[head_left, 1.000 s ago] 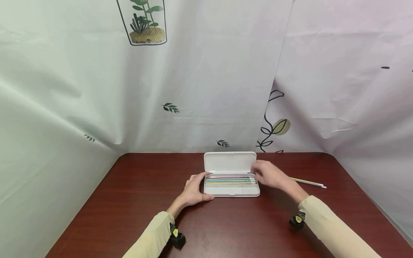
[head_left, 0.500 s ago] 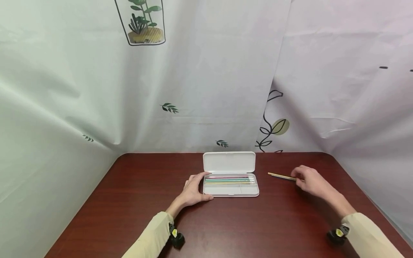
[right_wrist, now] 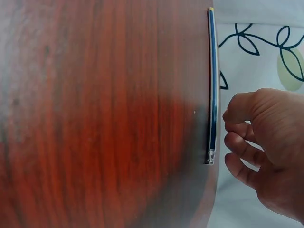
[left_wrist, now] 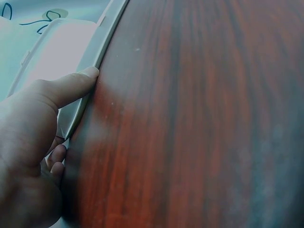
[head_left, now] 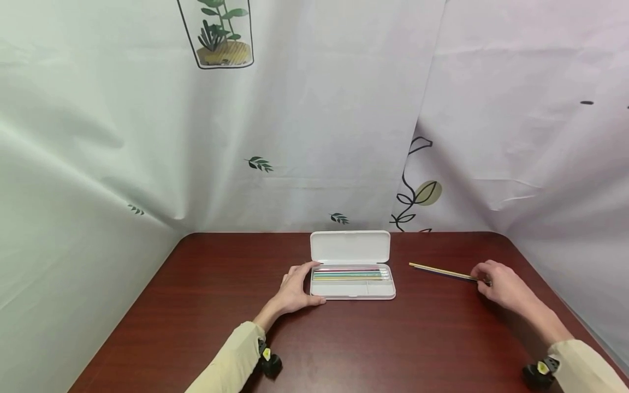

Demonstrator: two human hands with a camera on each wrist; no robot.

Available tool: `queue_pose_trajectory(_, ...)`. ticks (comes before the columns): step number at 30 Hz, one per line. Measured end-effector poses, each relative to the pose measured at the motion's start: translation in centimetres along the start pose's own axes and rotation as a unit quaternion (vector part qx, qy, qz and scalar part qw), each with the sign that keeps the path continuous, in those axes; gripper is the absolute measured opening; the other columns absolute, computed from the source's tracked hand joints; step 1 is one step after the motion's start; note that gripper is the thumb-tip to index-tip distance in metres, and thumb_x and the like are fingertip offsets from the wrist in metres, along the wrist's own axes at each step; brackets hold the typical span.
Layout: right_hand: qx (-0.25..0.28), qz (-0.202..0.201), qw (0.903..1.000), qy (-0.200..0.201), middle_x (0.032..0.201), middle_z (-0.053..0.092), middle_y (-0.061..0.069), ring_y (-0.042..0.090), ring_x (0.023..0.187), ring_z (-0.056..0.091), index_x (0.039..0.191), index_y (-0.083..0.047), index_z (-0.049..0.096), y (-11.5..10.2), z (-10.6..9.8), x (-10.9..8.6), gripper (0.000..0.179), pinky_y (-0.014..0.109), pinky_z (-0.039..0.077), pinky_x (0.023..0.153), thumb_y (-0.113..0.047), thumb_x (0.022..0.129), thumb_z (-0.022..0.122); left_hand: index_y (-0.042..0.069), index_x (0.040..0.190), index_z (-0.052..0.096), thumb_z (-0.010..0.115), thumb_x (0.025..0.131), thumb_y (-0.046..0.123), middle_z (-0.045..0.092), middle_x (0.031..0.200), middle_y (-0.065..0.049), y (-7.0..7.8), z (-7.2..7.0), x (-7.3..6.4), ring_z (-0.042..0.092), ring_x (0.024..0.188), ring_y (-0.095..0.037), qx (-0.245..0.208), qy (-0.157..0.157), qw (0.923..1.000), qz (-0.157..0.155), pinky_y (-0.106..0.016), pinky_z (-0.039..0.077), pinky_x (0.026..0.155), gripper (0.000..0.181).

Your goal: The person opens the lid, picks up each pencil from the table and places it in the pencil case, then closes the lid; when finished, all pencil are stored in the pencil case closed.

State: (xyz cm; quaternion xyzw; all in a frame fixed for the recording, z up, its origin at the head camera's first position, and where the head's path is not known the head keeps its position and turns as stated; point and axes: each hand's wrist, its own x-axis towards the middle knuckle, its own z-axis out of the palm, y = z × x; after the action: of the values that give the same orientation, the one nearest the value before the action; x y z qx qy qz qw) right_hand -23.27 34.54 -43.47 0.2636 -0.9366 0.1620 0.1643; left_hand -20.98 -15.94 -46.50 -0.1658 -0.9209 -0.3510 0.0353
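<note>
A white pencil case (head_left: 339,290) lies unfolded on the table, its lid (head_left: 350,246) raised at the back. Several coloured pencils (head_left: 349,274) lie side by side in its long rear compartment. My left hand (head_left: 293,292) grips the case's left end, thumb on the front edge and fingers at the back; the left wrist view shows the thumb (left_wrist: 76,85) pressed at the rim. On the right, a yellow pencil (head_left: 437,269) and a dark blue pencil (right_wrist: 213,85) lie together on the table. Beside their eraser ends is my right hand (head_left: 501,284), fingers loosely bent, nothing visibly held.
The dark red wooden table (head_left: 383,349) ends at a white printed curtain (head_left: 304,120) behind and on both sides. A smaller front compartment with a divider (head_left: 368,288) forms the near part of the case. The right hand is near the table's right edge.
My right hand has moved from the case's right end rightward along the two loose pencils to their eraser ends. The left hand has stayed on the case.
</note>
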Motion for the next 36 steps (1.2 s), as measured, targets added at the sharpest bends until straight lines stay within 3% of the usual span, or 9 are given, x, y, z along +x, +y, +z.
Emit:
queue_pose_trajectory(20,-0.018,-0.027,0.9992,0.023,0.079,0.053,-0.005,0.012,0.068,0.047,0.082,-0.01,0.064,0.82,0.77,-0.41,0.029,0.037,0.043,0.06,0.01,0.064,0.076,0.015,0.144,0.049,0.091,0.069,0.031,0.056,0.134,-0.009,0.18,-0.07,0.05,0.042,0.122,-0.032,-0.005,0.003,1.0,0.003,-0.049,0.032,0.095,0.087)
queue_pose_trajectory(30,-0.011,0.006,0.9993,-0.036,0.081,0.055,-0.002,0.017,0.071,0.049,0.085,-0.009,0.065,0.5,0.6,-0.15,0.025,0.04,0.043,0.061,0.009,0.07,0.074,0.013,0.143,0.05,0.091,0.07,0.031,0.056,0.135,-0.009,0.13,0.02,-0.03,0.043,0.122,-0.032,-0.005,0.006,0.9999,0.006,-0.05,0.032,0.094,0.086)
queue_pose_trajectory(36,-0.016,-0.004,0.9987,-0.048,0.08,0.053,-0.004,0.015,0.07,0.047,0.084,-0.01,0.064,0.41,0.6,0.01,0.025,0.038,0.042,0.06,0.009,0.069,0.072,0.013,0.143,0.05,0.091,0.07,0.031,0.056,0.135,-0.009,0.16,-0.04,-0.03,0.043,0.121,-0.032,-0.005,0.007,0.9999,0.007,-0.05,0.032,0.094,0.086)
